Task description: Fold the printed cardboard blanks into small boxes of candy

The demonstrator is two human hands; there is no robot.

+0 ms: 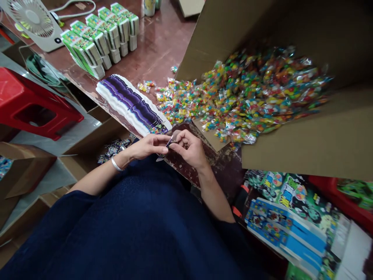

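My left hand [148, 146] and my right hand [189, 148] meet at the table's near edge, both pinched on a small purple flat carton [168, 144] held between their fingertips. A silver bangle sits on my left wrist. Just beyond the hands lies a fanned stack of purple and white flat cartons [131, 103]. To the right of it, a heap of clear candy sachets [241, 93] with coloured sweets spills out of a big tipped cardboard box [320, 140].
Folded green and white cartons [99, 37] stand in rows at the back of the brown table [157, 46], next to a white fan [32, 19]. A red stool [32, 103] is at left. Blue and green printed cartons [291, 217] lie at lower right.
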